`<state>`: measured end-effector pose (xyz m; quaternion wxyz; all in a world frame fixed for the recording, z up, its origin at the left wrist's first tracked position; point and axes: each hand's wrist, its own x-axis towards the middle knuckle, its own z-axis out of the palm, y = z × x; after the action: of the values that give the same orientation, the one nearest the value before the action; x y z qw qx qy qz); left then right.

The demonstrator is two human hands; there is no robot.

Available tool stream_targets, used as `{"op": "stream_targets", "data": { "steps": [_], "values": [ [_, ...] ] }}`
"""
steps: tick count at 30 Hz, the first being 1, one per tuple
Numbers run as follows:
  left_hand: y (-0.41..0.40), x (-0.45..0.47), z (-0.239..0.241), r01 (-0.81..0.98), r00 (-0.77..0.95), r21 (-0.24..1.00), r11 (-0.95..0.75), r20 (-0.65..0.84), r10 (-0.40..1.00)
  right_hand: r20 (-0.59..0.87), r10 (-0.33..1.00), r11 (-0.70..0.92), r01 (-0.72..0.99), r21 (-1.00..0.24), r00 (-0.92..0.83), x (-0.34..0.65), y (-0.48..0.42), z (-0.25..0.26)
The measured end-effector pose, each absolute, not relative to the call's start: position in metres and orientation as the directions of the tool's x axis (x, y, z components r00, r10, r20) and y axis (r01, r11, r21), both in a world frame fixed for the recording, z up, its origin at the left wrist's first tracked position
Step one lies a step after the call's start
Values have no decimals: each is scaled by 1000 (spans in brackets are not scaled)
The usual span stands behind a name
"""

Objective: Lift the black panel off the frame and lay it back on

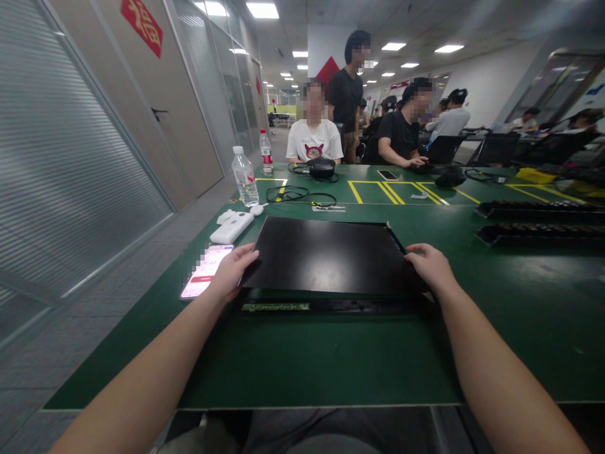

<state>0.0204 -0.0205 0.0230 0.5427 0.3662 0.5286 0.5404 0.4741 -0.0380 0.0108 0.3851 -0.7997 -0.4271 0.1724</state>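
Observation:
A flat black panel point(326, 255) lies on the green table point(331, 359) in front of me, its near edge lifted slightly over a dark tray with a green circuit strip point(276, 307). My left hand point(231, 271) grips the panel's near left corner, fingers curled over the edge. At the near right corner, my right hand point(432, 265) holds the panel the same way.
A lit phone point(205, 271) lies just left of my left hand, with a white device point(231, 227) and a water bottle point(244, 176) beyond. Black trays point(539, 233) sit at right. Cables and a black headset point(321, 167) lie further back. Several people sit and stand at the far end.

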Motion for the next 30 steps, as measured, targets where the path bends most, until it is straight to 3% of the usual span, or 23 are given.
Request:
{"op": "stream_targets", "data": {
  "steps": [16,30],
  "values": [
    [-19,21,15,-128,-113,982,138,-152,982,107,846,-370,721,-586,522,470,-39,9],
    [-16,17,10,-113,-106,986,125,-137,985,111,866,-365,768,-526,487,472,-39,10]
  ]
}}
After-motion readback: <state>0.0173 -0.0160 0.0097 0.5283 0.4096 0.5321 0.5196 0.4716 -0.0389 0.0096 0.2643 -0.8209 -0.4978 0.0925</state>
